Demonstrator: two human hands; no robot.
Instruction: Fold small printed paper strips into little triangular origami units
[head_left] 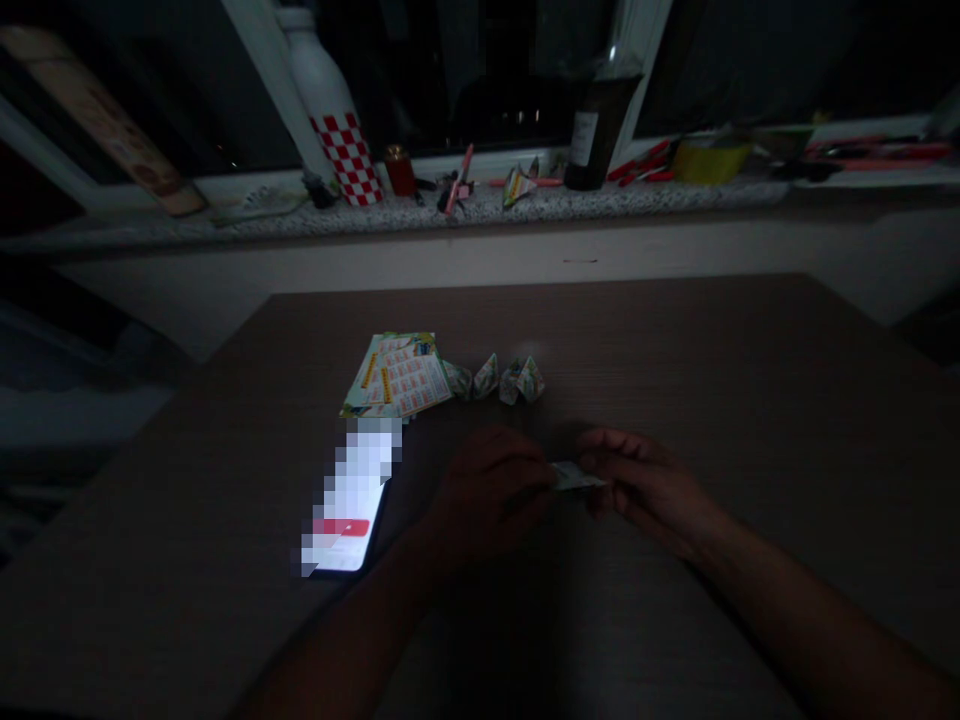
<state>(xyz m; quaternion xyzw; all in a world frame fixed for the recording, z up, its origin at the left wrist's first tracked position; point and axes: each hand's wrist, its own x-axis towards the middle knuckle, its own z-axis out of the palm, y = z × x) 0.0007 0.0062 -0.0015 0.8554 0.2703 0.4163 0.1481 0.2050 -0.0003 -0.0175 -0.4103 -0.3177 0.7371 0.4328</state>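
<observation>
Between both hands, just above the table, is a small piece of folded paper (576,476). My left hand (487,490) pinches its left end, with the fingers curled and in shadow. My right hand (649,485) grips the right end between thumb and fingers. Beyond the hands stands a row of several folded paper shapes (486,377) with pointed tops, made of similar printed paper. Left of that row lies a loose stack of printed paper sheets (412,375). A lit phone (352,500) lies nearer, left of my left hand, its screen partly blurred out.
The dim wooden table (712,350) ends at a wall with a granite windowsill (420,217). On the sill stand a white bottle with red checks (337,115), a small red jar (400,170), a dark bottle (589,130), a yellow roll (711,160) and pens (460,180).
</observation>
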